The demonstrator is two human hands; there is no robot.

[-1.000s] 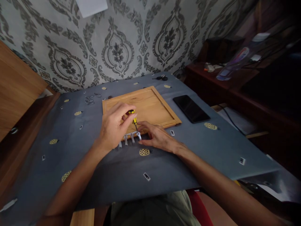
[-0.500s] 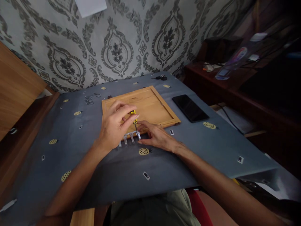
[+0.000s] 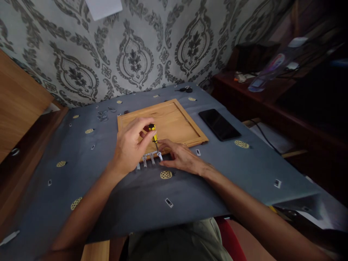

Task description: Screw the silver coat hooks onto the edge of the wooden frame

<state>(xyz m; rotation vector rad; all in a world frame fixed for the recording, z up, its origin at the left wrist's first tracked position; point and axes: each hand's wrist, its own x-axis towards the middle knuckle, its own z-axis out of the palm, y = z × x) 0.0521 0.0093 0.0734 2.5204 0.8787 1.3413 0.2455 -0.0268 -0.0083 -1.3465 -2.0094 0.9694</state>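
My left hand [image 3: 130, 143] pinches the yellow-and-black handle of a screwdriver [image 3: 154, 135] between thumb and fingers. The tool stands nearly upright, its shaft reaching down to a small metal hook rail [image 3: 152, 156] along the near edge of a framed wooden board [image 3: 174, 121]. Several silver hooks hang from the rail past the edge. My right hand [image 3: 182, 156] is closed around the board's near edge beside the rail's right end, fingers on top and thumb in front. The screw under the tip is too small to make out.
A black phone [image 3: 219, 124] lies right of the board. Dark-handled scissors [image 3: 186, 89] rest at the back, and small metal rings or hooks [image 3: 102, 115] at the back left. A plastic bottle [image 3: 274, 67] stands on the dark furniture at right. A wooden panel [image 3: 21, 105] rises at left.
My left fingers have opened slightly and shifted on the screwdriver, showing more of its handle, which now leans a little more left. My right hand and the board stay in place.
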